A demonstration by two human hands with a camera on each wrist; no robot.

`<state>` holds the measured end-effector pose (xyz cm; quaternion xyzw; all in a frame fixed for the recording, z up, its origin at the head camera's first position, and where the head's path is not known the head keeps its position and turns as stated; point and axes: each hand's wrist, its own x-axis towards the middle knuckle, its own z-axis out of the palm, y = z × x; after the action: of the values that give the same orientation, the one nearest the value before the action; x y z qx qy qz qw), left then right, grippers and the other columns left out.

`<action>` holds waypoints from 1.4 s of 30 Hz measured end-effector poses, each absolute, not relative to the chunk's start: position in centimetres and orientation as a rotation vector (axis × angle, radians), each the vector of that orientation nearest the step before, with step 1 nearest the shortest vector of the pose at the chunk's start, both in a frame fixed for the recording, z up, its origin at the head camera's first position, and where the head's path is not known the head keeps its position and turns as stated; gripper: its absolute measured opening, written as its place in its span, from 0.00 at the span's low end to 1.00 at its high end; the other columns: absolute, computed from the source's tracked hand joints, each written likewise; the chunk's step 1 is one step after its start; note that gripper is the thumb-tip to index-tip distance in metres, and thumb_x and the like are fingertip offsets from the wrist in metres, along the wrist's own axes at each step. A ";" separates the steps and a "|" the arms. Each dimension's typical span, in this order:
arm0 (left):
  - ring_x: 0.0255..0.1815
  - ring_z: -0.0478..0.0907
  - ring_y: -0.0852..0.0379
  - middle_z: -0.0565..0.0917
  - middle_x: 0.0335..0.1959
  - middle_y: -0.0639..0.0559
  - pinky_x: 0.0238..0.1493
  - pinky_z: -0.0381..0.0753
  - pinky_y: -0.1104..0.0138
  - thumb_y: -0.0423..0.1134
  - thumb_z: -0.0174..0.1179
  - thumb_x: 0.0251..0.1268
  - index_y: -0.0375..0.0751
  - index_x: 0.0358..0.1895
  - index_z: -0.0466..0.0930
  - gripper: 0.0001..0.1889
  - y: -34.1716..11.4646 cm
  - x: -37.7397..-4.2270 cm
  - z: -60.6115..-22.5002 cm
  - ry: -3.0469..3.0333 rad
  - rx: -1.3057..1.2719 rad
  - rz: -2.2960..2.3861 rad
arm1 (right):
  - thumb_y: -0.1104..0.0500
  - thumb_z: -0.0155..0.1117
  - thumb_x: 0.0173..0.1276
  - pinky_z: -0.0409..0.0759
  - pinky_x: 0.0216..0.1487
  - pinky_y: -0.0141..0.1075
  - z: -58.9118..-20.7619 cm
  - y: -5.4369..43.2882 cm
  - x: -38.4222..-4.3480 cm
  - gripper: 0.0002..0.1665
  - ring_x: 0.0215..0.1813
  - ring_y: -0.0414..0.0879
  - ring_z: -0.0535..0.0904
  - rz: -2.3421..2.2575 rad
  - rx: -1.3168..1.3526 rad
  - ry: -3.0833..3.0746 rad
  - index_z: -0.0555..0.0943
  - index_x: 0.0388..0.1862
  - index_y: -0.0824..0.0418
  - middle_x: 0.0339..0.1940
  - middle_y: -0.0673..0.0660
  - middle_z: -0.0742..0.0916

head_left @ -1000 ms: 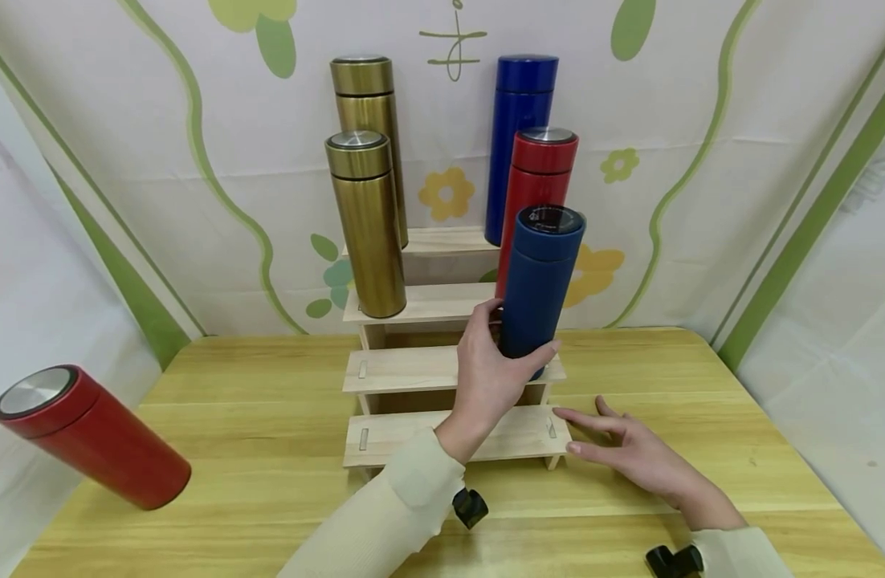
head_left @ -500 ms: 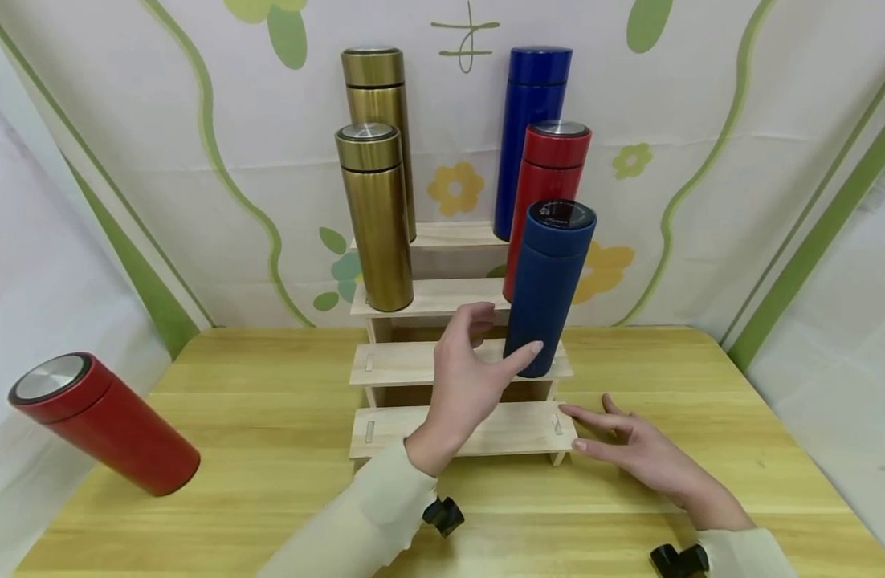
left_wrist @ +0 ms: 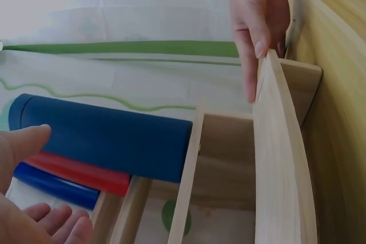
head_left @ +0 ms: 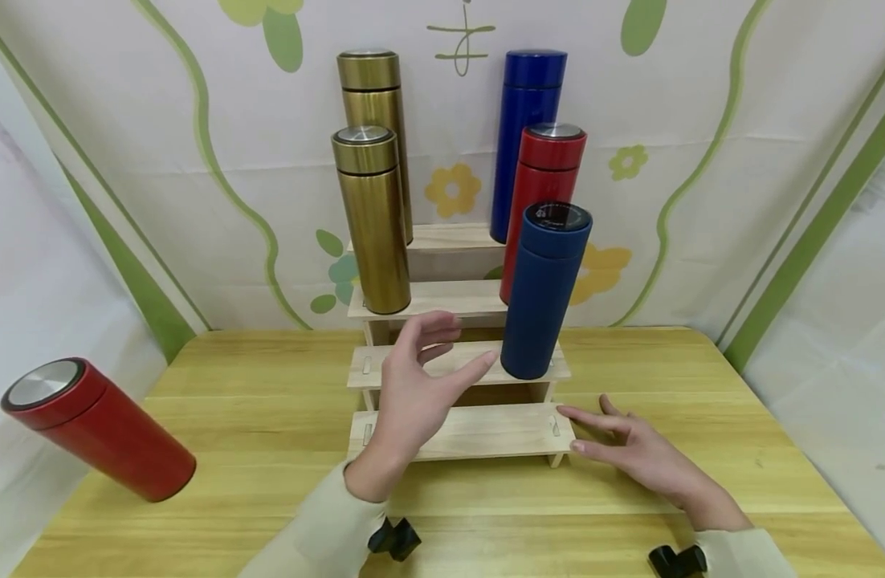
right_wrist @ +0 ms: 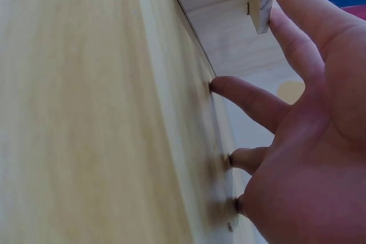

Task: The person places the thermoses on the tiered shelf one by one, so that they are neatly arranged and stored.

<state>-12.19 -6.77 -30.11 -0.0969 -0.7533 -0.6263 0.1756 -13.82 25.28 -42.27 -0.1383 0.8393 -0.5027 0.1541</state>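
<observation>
A matte blue thermos bottle (head_left: 544, 305) stands upright on the second-lowest step at the right of a stepped wooden rack (head_left: 479, 432). To its left, my left hand (head_left: 417, 397) hovers over the lower steps, its fingers loosely curved around nothing. A gap separates that thumb from the blue bottle. At the lowest step's right end, my right hand (head_left: 645, 457) touches the board with extended thumb and index finger. Its other fingers (right_wrist: 249, 98) meet the tabletop in the right wrist view. Behind the blue bottle, a red thermos bottle (head_left: 547, 185) is partly covered.
Two gold thermos bottles (head_left: 373, 233) occupy the left of the upper steps. A glossy blue thermos bottle (head_left: 529, 112) is on the top step at right. Another red thermos bottle (head_left: 113, 433) stands on the wooden table (head_left: 269, 449), far left. A patterned fabric wall is behind the rack.
My left hand has let go of the matte blue thermos bottle and moved away to the left. The bottle stays upright on its step. My right hand keeps its place at the rack's end.
</observation>
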 end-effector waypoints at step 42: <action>0.61 0.80 0.64 0.83 0.58 0.57 0.63 0.76 0.81 0.39 0.76 0.64 0.44 0.65 0.75 0.28 -20.2 -7.6 -33.1 -2.237 0.239 -1.546 | 0.48 0.70 0.74 0.23 0.74 0.79 -42.5 25.3 -13.8 0.30 0.87 0.71 0.32 -1.425 -0.378 2.421 0.78 0.74 0.37 0.82 0.60 0.70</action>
<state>-7.58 -20.24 -33.07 0.0857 -0.8022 -0.5543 0.2045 -13.82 25.28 -42.45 -0.1319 0.8441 -0.4967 0.1531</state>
